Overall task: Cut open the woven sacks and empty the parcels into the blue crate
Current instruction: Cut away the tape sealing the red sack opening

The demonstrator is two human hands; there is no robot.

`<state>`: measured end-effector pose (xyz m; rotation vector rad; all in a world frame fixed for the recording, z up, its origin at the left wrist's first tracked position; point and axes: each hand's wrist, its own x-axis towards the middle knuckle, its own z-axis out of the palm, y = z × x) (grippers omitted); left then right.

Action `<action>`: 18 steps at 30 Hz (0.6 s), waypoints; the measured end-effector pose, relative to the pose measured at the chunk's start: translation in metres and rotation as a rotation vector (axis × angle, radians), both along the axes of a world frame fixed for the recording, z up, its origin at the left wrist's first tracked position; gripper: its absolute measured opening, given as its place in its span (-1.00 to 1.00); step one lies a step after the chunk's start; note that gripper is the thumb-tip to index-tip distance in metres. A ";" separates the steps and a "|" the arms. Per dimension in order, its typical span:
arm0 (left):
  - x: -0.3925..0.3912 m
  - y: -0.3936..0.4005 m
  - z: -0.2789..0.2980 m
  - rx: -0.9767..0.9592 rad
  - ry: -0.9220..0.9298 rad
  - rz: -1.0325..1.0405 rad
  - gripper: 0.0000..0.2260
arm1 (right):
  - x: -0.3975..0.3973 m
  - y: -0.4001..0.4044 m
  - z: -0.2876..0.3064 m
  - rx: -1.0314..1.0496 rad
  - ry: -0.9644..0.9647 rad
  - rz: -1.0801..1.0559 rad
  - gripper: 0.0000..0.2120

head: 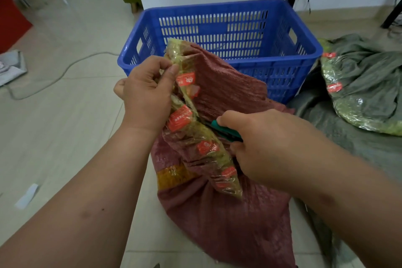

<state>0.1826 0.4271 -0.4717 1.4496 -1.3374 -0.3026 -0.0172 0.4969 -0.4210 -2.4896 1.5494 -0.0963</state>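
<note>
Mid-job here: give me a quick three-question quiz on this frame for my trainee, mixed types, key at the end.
1. True or false: the blue crate already holds parcels.
2. The right hand grips: A) a cable B) a green-handled cutter C) a box
3. What is the left hand pinching?

Key
1. False; no parcels are visible in the crate.
2. B
3. The taped top edge of the red woven sack.

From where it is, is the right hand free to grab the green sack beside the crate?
Probably not yet: the right hand holds a green-handled cutter at the red sack. The green sack lies unobstructed.
</note>
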 end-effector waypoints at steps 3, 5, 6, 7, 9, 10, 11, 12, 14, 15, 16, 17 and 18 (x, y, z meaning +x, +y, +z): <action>0.006 -0.001 -0.005 0.021 0.032 0.048 -0.93 | -0.003 -0.005 -0.002 0.035 0.013 0.012 -0.64; 0.010 0.000 -0.006 0.038 0.061 0.079 -0.93 | -0.009 -0.007 0.001 0.079 0.025 -0.004 -0.62; 0.013 0.000 -0.005 0.039 0.086 0.097 -0.93 | -0.013 -0.008 0.001 0.094 0.061 0.001 -0.63; 0.018 0.000 -0.004 0.031 0.122 0.119 -0.93 | -0.016 -0.008 0.000 0.110 0.125 0.015 -0.66; 0.029 -0.001 -0.001 0.007 0.187 0.148 -0.93 | -0.021 -0.007 -0.005 0.173 0.228 0.007 -0.67; 0.033 -0.001 -0.001 0.009 0.187 0.157 -0.93 | -0.023 -0.008 -0.006 0.181 0.214 -0.009 -0.67; 0.035 -0.001 -0.002 0.022 0.167 0.157 -0.94 | -0.025 -0.011 -0.006 0.160 0.164 -0.025 -0.67; 0.034 0.000 -0.004 0.043 0.149 0.140 -0.94 | -0.025 -0.014 -0.004 0.132 0.092 -0.039 -0.66; 0.025 0.002 -0.007 0.083 0.141 0.076 -0.91 | -0.021 -0.020 -0.002 0.071 -0.093 -0.066 -0.58; 0.019 0.002 -0.006 0.095 0.147 0.040 -0.90 | -0.018 -0.022 -0.003 0.046 -0.188 -0.087 -0.53; 0.013 0.003 -0.004 0.103 0.155 -0.002 -0.90 | -0.013 -0.023 -0.005 0.043 -0.290 -0.129 -0.49; 0.006 0.004 -0.001 0.106 0.164 -0.046 -0.92 | -0.007 -0.023 -0.007 0.069 -0.407 -0.182 -0.50; 0.000 0.005 0.003 0.110 0.176 -0.095 -0.93 | -0.002 -0.023 -0.011 0.117 -0.525 -0.230 -0.56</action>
